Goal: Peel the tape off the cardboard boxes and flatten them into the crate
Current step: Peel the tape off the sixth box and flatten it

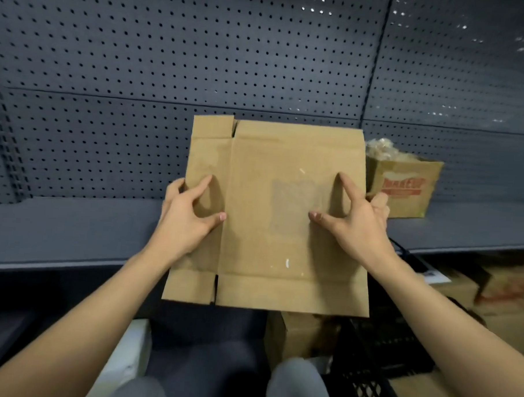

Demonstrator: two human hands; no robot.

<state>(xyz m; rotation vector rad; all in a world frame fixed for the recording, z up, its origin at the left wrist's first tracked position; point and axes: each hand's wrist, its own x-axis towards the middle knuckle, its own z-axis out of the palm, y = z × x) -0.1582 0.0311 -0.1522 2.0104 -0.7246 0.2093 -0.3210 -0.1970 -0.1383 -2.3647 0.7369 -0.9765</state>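
Observation:
A flattened brown cardboard box (269, 216) is held up in front of me, above the shelf edge, its flaps spread at top and bottom. A patch of clear tape residue shows near its middle right. My left hand (188, 216) grips its left edge, thumb and forefinger on the front, other fingers behind. At the right edge my right hand (356, 220) grips it the same way. A black plastic crate (376, 362) stands below at the lower right, with cardboard inside.
A grey shelf (73, 232) with a pegboard back wall (170, 59) runs behind the box. An open cardboard box with red print (405, 186), filled with crumpled tape or plastic, sits on the shelf at the right. More cardboard (461, 291) lies on the floor at right.

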